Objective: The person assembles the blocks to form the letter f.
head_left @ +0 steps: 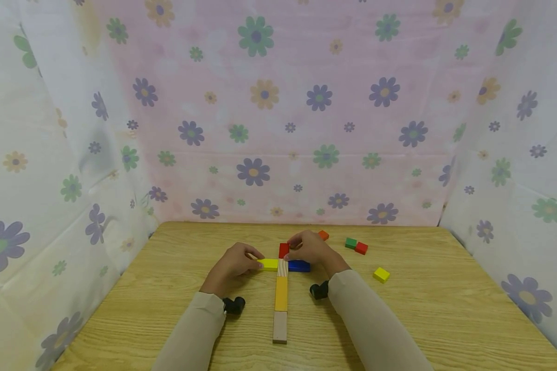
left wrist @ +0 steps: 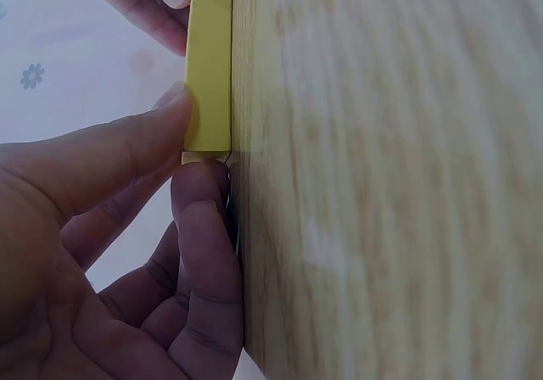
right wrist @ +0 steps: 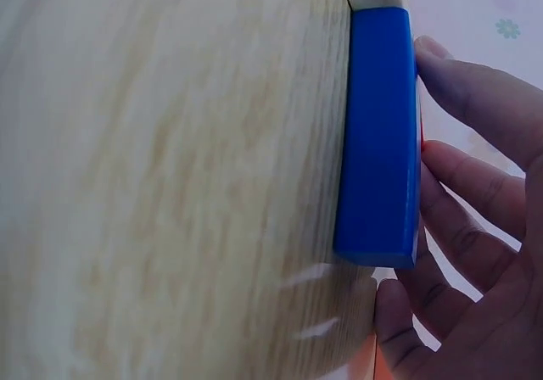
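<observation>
In the head view, flat blocks form a cross on the table. My left hand (head_left: pixel 235 260) pinches the outer end of a yellow block (left wrist: pixel 209 75), the cross's left arm. My right hand (head_left: pixel 312 248) holds a red block (head_left: pixel 284 250) at the top, its thumb near the junction and index finger at the far side; part of this grip is hidden. Under that hand lies a blue block (right wrist: pixel 379 134), the right arm. A striped wood block (head_left: pixel 282 267) sits at the centre. Below it run an orange-yellow block (head_left: pixel 281 293) and a plain wood block (head_left: pixel 280 326).
Right of the cross lie a green block (head_left: pixel 350 242) beside a red block (head_left: pixel 361 248), and a small yellow block (head_left: pixel 381 275). An orange-red block (head_left: pixel 323 235) shows behind my right hand. Flowered cloth (head_left: pixel 297 170) hangs around the wooden table (head_left: pixel 158 309).
</observation>
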`<state>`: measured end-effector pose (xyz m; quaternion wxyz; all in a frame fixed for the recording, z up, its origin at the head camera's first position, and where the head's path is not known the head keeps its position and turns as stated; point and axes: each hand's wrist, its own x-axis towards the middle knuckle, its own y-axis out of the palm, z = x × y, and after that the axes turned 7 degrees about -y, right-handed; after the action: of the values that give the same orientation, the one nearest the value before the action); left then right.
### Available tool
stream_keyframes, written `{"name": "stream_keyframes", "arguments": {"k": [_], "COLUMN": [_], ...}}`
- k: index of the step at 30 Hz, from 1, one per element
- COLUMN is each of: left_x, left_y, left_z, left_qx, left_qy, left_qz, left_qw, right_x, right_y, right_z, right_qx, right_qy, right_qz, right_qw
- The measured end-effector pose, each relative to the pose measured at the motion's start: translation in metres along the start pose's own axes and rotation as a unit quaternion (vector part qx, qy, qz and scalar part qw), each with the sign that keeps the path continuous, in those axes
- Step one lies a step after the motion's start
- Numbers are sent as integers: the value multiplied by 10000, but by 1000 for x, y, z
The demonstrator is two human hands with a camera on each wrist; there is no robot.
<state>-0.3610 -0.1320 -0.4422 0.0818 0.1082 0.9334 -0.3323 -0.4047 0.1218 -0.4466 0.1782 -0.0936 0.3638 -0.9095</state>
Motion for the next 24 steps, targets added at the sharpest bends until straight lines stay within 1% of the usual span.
{"name": "stream_keyframes", "arguments": {"k": [5, 9, 16, 24], "left_x": [0, 1, 2, 0], "left_y": [0, 1, 2, 1], "left_z": [1, 1, 2, 3], "left_qx": [35, 23, -79, -102], "left_qy": [30, -9, -45, 37], "left_qz": [-22, -25, 60, 44], "left_qw": [10000, 10000, 9999, 9999], "right_x": [0, 0, -1, -2], "right_y": [0, 0, 1, 1], "right_z": [0, -1, -3, -1], "right_qx": [7, 29, 272, 192], "right_qy": [-20, -65, -25, -30], "right_qz": [20, 20, 71, 61], "right_qw": [10000, 10000, 9996, 9998]}}
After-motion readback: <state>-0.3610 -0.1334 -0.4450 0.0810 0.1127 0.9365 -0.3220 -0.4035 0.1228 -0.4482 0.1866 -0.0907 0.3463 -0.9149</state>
